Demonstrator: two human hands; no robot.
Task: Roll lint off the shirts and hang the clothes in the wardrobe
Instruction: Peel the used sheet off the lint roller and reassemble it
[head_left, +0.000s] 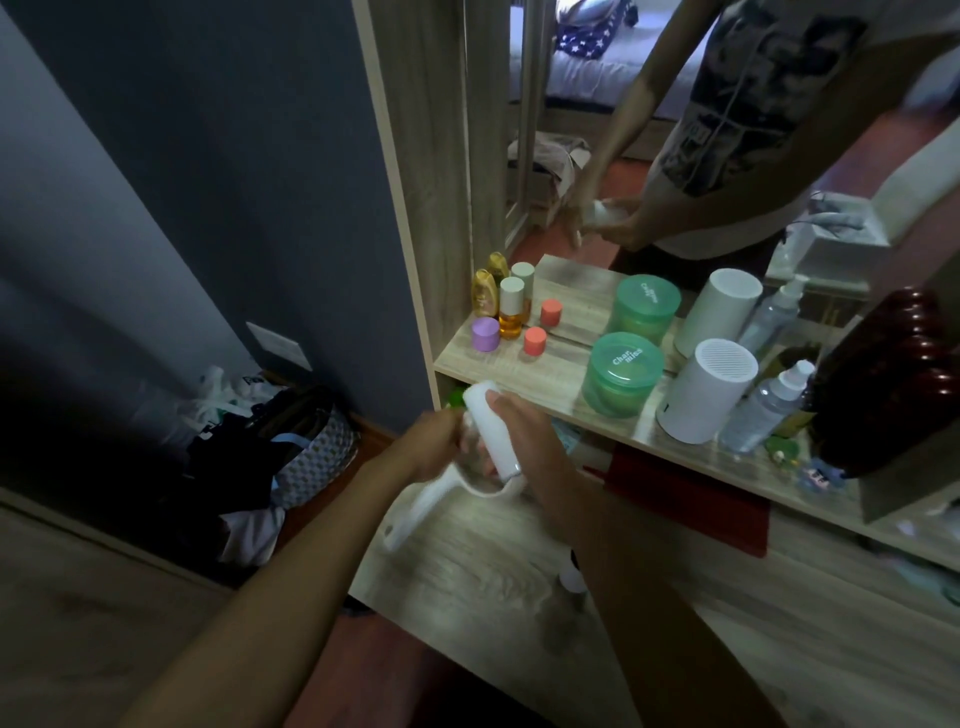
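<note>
A white lint roller (488, 426) is held in front of a wooden dressing shelf (519, 371), its roll pointing up and away and its white handle (421, 512) slanting down to the left. My left hand (434, 441) grips the roller near the neck, where a clear cover seems to sit. My right hand (519, 441) wraps around the white roll from the right. No shirts or hangers show near the hands. The mirror (597, 130) above the shelf reflects both hands on the roller.
On the shelf stand a purple jar (485, 334), small bottles (511, 306), a green tub (621, 374), a white cylinder (706, 389) and spray bottles (769, 405). A pile of bags and clothes (291, 447) lies on the floor against the blue wall at left. A lower wooden desktop (493, 571) is beneath my arms.
</note>
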